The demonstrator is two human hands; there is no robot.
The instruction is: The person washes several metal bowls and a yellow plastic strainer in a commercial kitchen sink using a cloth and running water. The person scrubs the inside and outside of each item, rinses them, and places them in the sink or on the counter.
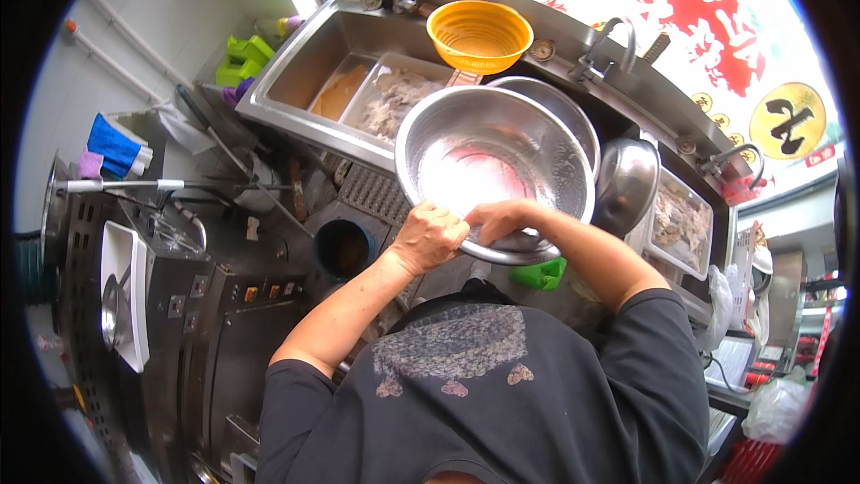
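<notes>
A large stainless steel mixing bowl [554, 141] is tilted towards me at the front of the sink unit, its wet inside catching glare and a reddish reflection. My left hand [430, 236] grips the near rim in a fist. Over that same rim reaches my right hand [502, 220], its bent fingers down inside the bowl against the near wall. Whether the right fingers hold anything is hidden. Just beyond the bowl, a yellow plastic colander [480, 37] sits on the sink, with a second steel bowl [571, 104] partly covered behind.
A translucent tub [359, 97] of pale raw pieces stands in the left sink [295, 74]; a similar tub [705, 242] is at the right. Another steel bowl [628, 181] leans beside mine. Below are a dark bucket [344, 249] and a green plastic object [539, 273]. Steel equipment [248, 329] stands left.
</notes>
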